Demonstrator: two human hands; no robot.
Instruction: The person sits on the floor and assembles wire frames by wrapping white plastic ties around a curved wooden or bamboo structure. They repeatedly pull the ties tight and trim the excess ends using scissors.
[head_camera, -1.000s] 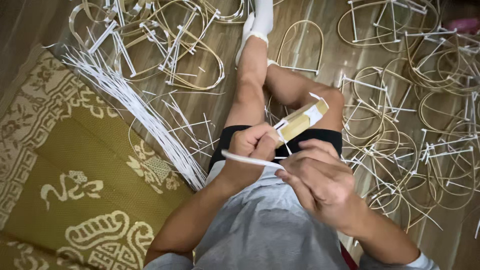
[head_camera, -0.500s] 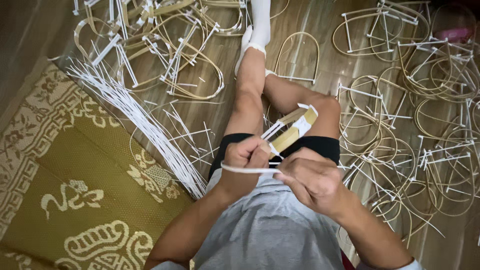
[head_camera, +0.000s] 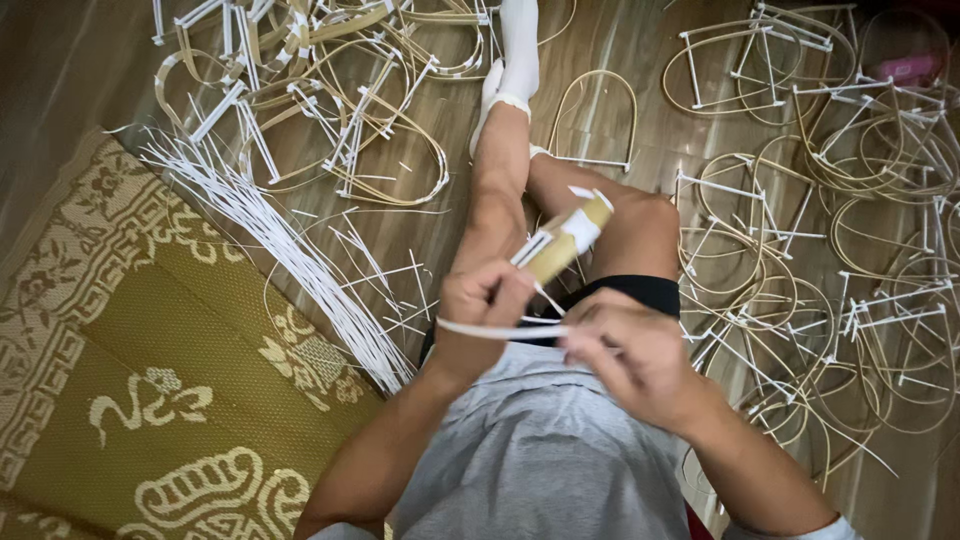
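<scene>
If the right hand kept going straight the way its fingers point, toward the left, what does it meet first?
Probably the left hand: the right hand points along the white strip stretched between them, with nothing else between. Depth is uncertain.

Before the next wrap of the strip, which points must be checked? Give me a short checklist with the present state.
1. Left hand holds the bamboo stick: ok.
2. Right hand pinches the white strip: ok.
3. Strip is taut between both hands: ok.
4. Strip end is fixed on the stick: cannot tell, fingers hide it.
5. Bundle of white strips lies beside the mat: ok.
</scene>
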